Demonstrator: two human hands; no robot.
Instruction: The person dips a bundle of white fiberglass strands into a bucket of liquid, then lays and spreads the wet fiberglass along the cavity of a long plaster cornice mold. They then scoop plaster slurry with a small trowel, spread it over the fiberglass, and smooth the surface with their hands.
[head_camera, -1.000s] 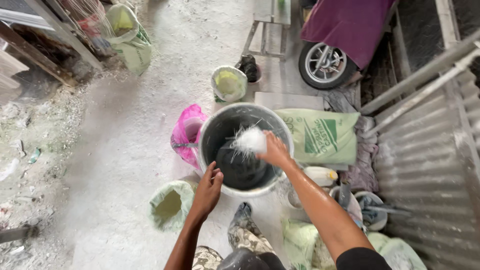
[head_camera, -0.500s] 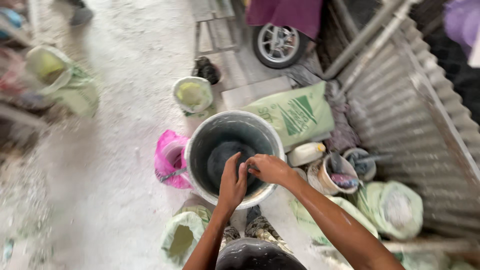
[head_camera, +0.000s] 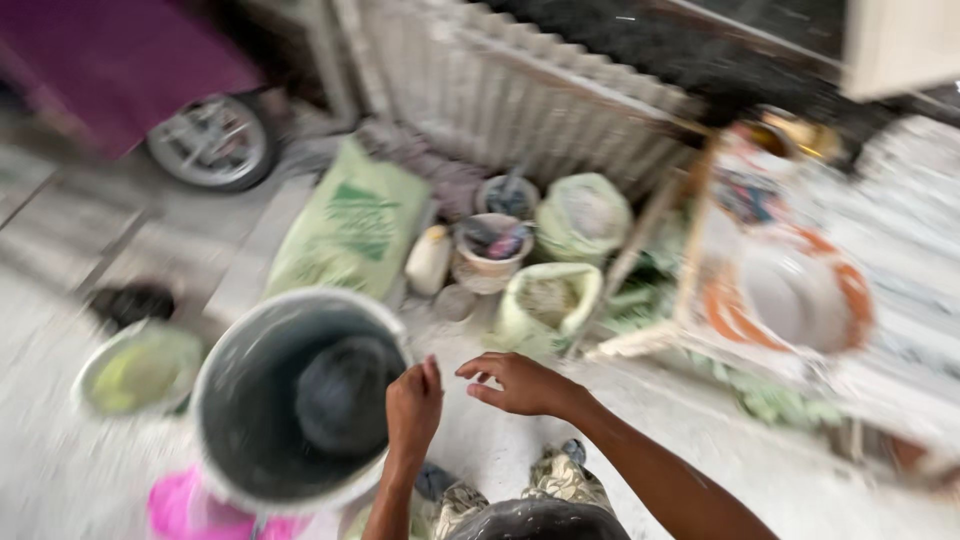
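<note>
A large grey bucket (head_camera: 240, 380) with a white rim stands on the ground, a dark round thing lying in its bottom. My left hand (head_camera: 414, 404) hangs just right of the bucket's rim, fingers loosely curled, with nothing visible in it. My right hand (head_camera: 520, 383) is a little further right, over the bare concrete, fingers bent and apart, holding nothing. The frame is blurred by motion.
A green sack (head_camera: 350, 225) lies behind the bucket. Small tubs (head_camera: 489, 262) and tied bags (head_camera: 582, 215) sit by a corrugated metal sheet (head_camera: 520, 110). A pale bowl (head_camera: 140, 370) and a pink bag (head_camera: 185, 508) are at left, a wheel (head_camera: 213, 142) behind.
The view has swung to the right and turned. Both hands have come out of the bucket to its right side, and the white clump held earlier is no longer seen.
</note>
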